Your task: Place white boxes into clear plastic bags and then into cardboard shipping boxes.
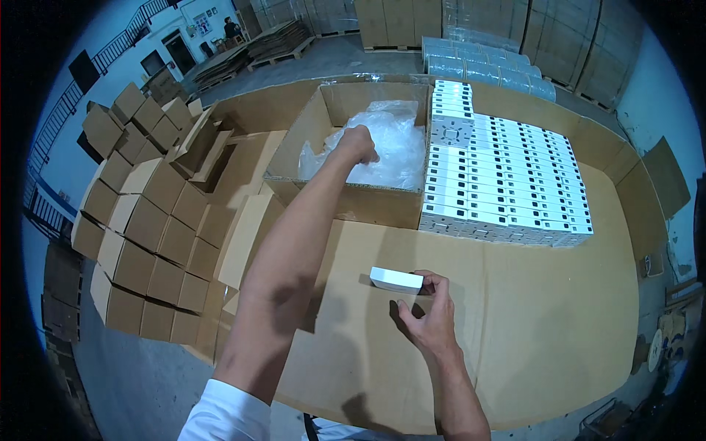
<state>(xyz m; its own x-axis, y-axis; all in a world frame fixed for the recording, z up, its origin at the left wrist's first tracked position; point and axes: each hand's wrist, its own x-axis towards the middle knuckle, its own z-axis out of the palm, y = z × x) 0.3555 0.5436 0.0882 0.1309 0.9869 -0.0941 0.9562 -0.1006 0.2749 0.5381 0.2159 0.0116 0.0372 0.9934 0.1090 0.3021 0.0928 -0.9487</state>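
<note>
My left hand [358, 145] reaches far forward into an open cardboard box [368, 203] full of thin clear plastic bags [393, 140]. Its fingers are curled closed on the plastic; how much they grip is hidden. Nearer to me, a small white box [396, 280] rests on the cardboard-covered table [390, 345]. Beside its right end is my right hand [434, 312], with thumb and fingers apart. The fingers reach the end of the white box, while the thumb stays clear of it.
Stacked white boxes [507, 184] with dark square marks stand right of the carton. Folded brown cartons [158, 228] pile up at the left. A cardboard wall [588, 136] rims the table's far side. Behind lie wrapped rolls [485, 66] and flat cardboard on pallets; a person [232, 29] is far off.
</note>
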